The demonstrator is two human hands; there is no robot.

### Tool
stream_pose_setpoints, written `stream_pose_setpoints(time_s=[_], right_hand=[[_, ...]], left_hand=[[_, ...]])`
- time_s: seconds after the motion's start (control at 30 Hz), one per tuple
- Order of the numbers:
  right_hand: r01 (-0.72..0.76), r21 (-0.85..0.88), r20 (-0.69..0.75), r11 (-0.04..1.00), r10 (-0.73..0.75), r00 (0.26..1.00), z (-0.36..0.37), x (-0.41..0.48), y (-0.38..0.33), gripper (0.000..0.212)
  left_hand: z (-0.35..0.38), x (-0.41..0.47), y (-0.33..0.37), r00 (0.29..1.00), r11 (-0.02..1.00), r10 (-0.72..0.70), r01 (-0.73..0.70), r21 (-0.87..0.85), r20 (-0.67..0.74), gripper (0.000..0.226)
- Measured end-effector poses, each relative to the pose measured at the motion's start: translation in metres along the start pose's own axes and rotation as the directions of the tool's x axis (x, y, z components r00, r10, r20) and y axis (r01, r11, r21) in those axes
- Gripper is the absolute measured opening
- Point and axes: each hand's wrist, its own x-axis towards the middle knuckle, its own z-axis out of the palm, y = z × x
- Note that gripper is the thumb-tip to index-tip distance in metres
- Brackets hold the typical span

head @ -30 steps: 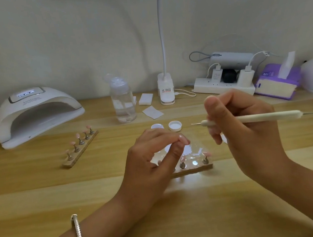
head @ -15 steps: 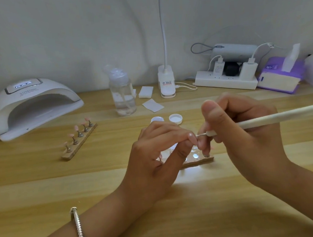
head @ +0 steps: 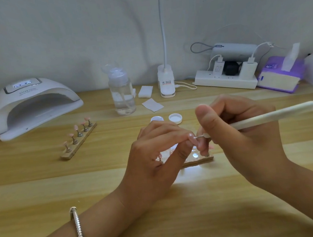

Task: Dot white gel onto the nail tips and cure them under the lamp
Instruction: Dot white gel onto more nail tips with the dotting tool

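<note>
**Pen drops to the pinched tip**

A second ago the right hand (head: 247, 137) held the pen (head: 273, 114) level and clear above the stand (head: 202, 160). Now the pen slopes down, and its ball end meets the left hand (head: 155, 161) just above the stand's right end. The right fingers are curled tight round the pen shaft. The left forefinger and thumb are closed in a pinch on what looks like a pink nail tip (head: 195, 140), which is mostly hidden. I judge that dotting is starting on this tip and that curing has not begun. The lamp (head: 33, 105) sits well to the left of the stand and behind it. A second stand (head: 82, 138) with five tips lies between the two. The gel pot (head: 156, 119) and its lid (head: 175, 118) sit just behind the stand.
</note>
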Motion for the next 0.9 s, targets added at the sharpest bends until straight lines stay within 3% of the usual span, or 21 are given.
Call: stream_pose_setpoints(time_s=[0.9], right_hand=[[0.001, 0.016, 0.019, 1.0, -0.001, 1.0, -0.0007, -0.0001, 0.0014, 0.031]], left_hand=[[-0.0009, -0.0008, 0.0014, 1.0, 1.0, -0.011, 0.011, 0.005, 0.009, 0.019]])
